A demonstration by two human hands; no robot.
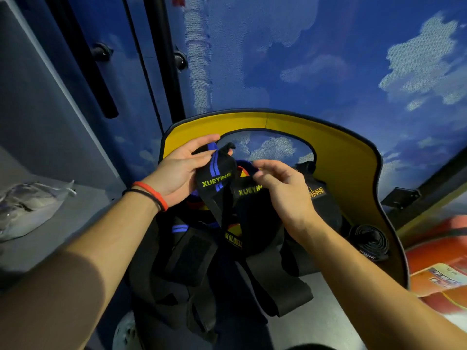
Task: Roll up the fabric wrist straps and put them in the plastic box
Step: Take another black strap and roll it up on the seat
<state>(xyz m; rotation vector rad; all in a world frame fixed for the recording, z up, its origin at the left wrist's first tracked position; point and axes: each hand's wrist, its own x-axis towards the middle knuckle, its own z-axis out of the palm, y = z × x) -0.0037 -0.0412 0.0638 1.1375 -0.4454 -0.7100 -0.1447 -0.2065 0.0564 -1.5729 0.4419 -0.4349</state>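
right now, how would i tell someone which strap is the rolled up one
Find the big yellow curved panel and follow its inner edge down the right side. There, just right of the forearm of the right hand, lies a black strap. It alone is wound into a tight coil; the other straps lie flat and loose.

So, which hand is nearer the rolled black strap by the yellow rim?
Right. The right hand, pinching another strap, is left of the rolled black strap, apart from it; the left hand, farther left, grips a blue-striped strap.
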